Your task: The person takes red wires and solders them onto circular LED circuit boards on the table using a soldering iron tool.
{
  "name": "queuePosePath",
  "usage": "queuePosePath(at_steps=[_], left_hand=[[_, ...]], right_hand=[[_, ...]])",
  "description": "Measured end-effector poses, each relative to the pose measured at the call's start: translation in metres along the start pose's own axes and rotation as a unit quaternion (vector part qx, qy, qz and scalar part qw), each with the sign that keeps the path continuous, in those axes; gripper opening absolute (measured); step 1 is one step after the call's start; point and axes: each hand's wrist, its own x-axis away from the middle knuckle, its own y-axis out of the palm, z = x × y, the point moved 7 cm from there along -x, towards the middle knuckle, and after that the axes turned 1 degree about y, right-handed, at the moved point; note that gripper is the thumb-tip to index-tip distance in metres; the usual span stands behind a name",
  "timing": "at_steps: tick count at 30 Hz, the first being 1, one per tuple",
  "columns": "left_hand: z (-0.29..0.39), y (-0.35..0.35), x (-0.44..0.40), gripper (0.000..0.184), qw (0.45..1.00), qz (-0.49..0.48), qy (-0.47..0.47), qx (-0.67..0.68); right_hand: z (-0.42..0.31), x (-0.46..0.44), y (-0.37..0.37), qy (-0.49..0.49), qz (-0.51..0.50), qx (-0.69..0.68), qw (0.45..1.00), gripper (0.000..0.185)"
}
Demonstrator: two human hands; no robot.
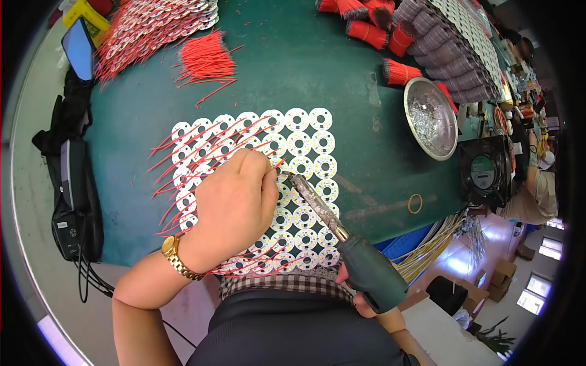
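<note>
A panel of round white LED boards (pixel 309 166) lies on the green table in front of me. Red wires (pixel 165 161) run from many boards on its left side and along its near edge. My left hand (pixel 235 198), with a gold watch at the wrist, rests over the panel, fingers pinched on a red wire whose end shows by the fingertips. My right hand (pixel 361 302), mostly hidden behind the handle, grips a soldering iron (pixel 372 274). Its tip meets the panel right beside my left fingertips; whether it touches the wire is unclear.
Loose red wires (pixel 206 58) lie beyond the panel, near stacked wired boards (pixel 155 27). At the right are a metal bowl (pixel 452 131) with silvery bits, a black fan (pixel 485 171), a rubber band (pixel 415 204) and wire bundles (pixel 366 34). A phone (pixel 78 49) stands at the left.
</note>
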Motion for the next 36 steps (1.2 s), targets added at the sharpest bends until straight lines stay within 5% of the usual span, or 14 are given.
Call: queuePosePath(at_steps=[13,19,25,28,36], left_hand=[[0.002,0.003,0.0,0.012,0.999,-0.014,0.008,-0.036],[0.003,0.004,0.001,0.012,0.999,-0.025,0.006,-0.046],[0.003,0.004,0.001,0.011,0.999,-0.021,0.009,-0.046],[0.003,0.004,0.001,0.011,0.999,-0.018,0.011,-0.046],[0.003,0.003,0.001,0.011,0.999,-0.007,0.015,-0.042]], right_hand=[[-0.003,-0.004,-0.001,0.031,-0.006,-0.059,0.998,0.057],[-0.006,0.0,0.002,-0.037,0.077,-0.083,0.993,0.052],[-0.019,-0.005,0.0,-0.071,0.042,0.011,0.997,0.051],[-0.013,0.001,-0.002,-0.033,0.08,-0.026,0.996,0.058],[0.01,0.016,0.004,0.162,-0.044,-0.001,0.986,0.072]])
